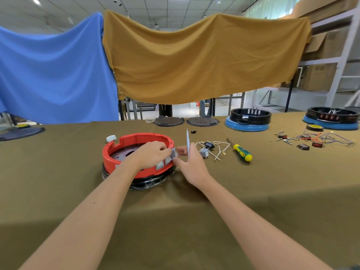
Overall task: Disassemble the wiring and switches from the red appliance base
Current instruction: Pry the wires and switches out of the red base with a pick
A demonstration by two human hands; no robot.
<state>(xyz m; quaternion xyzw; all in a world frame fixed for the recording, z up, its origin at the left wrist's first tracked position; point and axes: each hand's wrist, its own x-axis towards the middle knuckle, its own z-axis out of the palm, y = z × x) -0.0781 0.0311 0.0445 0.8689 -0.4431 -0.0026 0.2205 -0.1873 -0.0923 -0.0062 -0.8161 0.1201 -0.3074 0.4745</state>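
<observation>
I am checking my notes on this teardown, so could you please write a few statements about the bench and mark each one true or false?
1. The left hand grips a grey switch at the wall of the red appliance base. True.
2. The yellow-and-green screwdriver is in the right hand. False: it lies on the table, right of the loose white wires; the right hand holds a thin pale tool.
3. Two grey switches sit in the base's outer wall. True.
4. The base stands directly on the cloth. False: it rests on a black ring.
</observation>
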